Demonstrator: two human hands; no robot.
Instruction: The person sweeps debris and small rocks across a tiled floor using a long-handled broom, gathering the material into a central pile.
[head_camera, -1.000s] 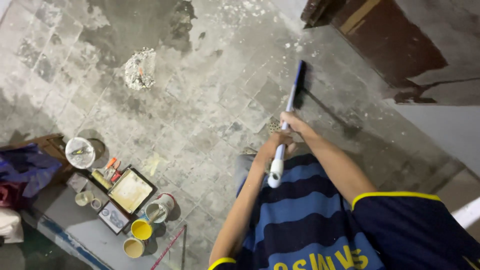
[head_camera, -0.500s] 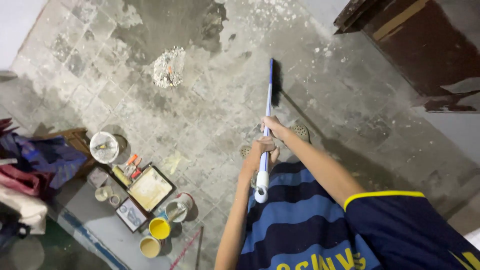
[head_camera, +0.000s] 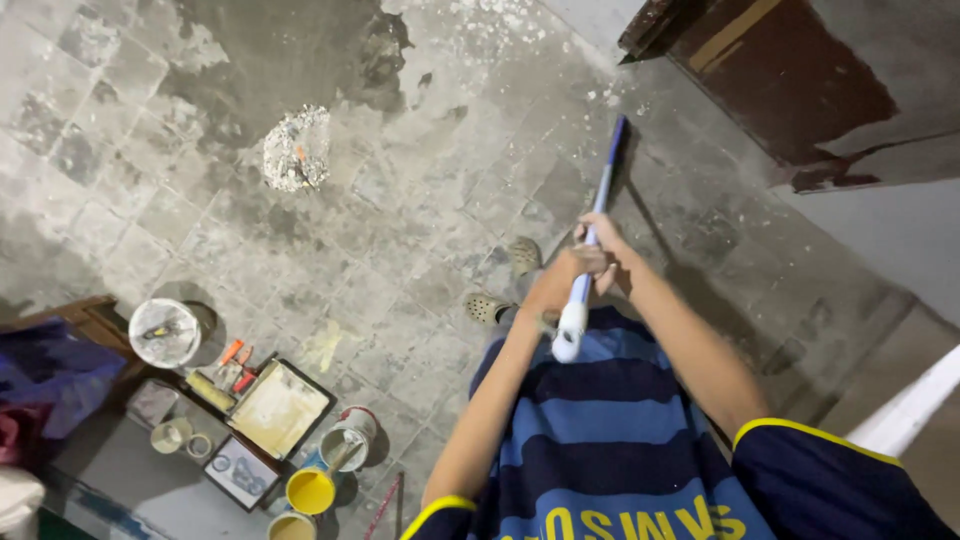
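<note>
— Gripping a pole (head_camera: 596, 215), both hands, right?

— Yes. The left hand (head_camera: 563, 270) and right hand (head_camera: 603, 243) are closed around its blue-and-white shaft, close together, right in front of the person's chest. The white butt end sits just below the hands, against the striped shirt (head_camera: 600, 440).

— Where does the pole go?

— It runs up and away from the hands, toward the far right, with its blue far end near the dark brown door (head_camera: 800, 80). What sits on that tip is too small to tell.

— And under the hands?

— Two shoes (head_camera: 508, 285) on the grey tiled floor (head_camera: 420, 200), just left of the hands.

— Further out?

— Far left of centre, a small heap of white rubble (head_camera: 296, 150) lies on the floor, beside a large dark patch.

— Near left?

— A cluster of painting gear, well apart from the hands: a tray (head_camera: 280, 408) with pale paint, a white bucket (head_camera: 164, 332) to its left, a can (head_camera: 349, 440) with something standing in it, and two yellow pots (head_camera: 310, 490) nearest the lower edge. Orange-handled tools (head_camera: 236, 362) lie between the bucket and the tray.

— Anything at the left edge?

— A heap of blue and red cloth (head_camera: 40, 375).
</note>
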